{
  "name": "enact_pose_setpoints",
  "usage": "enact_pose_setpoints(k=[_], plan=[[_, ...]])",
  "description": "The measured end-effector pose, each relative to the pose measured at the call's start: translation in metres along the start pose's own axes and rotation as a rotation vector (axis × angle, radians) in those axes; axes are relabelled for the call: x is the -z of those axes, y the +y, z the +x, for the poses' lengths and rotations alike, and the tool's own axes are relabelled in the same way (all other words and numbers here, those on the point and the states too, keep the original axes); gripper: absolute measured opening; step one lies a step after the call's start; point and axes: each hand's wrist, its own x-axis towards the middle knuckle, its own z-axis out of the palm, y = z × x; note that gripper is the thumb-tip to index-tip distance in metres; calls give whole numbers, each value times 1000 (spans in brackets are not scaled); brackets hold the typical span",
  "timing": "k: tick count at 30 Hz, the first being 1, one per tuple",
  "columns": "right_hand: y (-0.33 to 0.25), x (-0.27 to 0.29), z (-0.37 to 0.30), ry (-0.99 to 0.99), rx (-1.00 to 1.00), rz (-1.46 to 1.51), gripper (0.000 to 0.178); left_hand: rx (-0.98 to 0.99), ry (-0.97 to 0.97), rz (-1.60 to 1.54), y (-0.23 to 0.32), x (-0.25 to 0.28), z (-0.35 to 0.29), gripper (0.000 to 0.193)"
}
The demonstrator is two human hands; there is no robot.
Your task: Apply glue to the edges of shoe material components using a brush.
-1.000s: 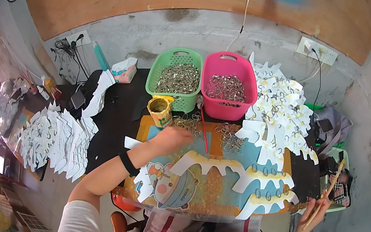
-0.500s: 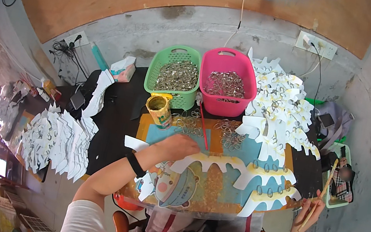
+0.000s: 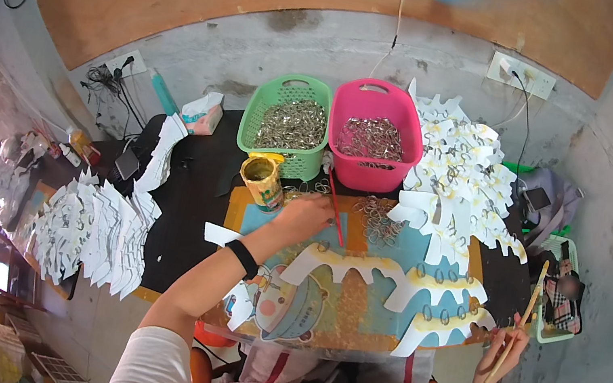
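Note:
My left hand (image 3: 308, 216) reaches over a small heap of metal rings (image 3: 317, 188) at the top left of the work mat (image 3: 349, 322). Its fingers are bent together, and whatever they pinch is hidden. My right hand (image 3: 506, 348), off the table's right edge, is closed round a slim pale wooden stick (image 3: 526, 316). A white cut-out strip (image 3: 347, 264) smeared with yellow paste lies before me, without rings. Right of it, an upper strip (image 3: 442, 283) and a lower strip (image 3: 447, 323) bear metal rings. A yellow open tin (image 3: 263, 181) stands beside the left hand.
Behind the mat stand a green basket (image 3: 250, 120) and a pink basket (image 3: 372, 177), both holding metal pieces. Ringed white cut-outs are heaped (image 3: 463, 166) at right. Stacked white cut-outs (image 3: 106, 234) lie left. A red stick (image 3: 337, 212) and a second ring heap (image 3: 378, 225) rest on the mat.
My left hand has moved up and away from the pasted strip to the ring heap. My right hand, still holding the stick, has shifted slightly left and down.

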Motion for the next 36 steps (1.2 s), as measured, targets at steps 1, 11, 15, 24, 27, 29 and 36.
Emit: enact_pose_setpoints(k=[1,11,15,24,27,29,36], plan=[[0,1,0,-2,-7,10,11,-2,-1,-2,1,1,2,18],[1,-2,-6,20,-4,0,11,49,3,-526,35,14,2,16],[-2,-4,-7,18,-30,-3,10,202,-37,-595,44,11,1,17],[2,1,-12,-12,-55,32,11,319,-53,-479,47,-8,-2,19],[-1,1,-12,-26,-43,31,11,325,-47,-473,51,-5,0,19],[-1,1,-12,-10,-8,24,9,305,-44,-440,49,-7,0,19],[0,0,-12,-2,-29,48,10,250,3,-339,45,-7,8,18]])
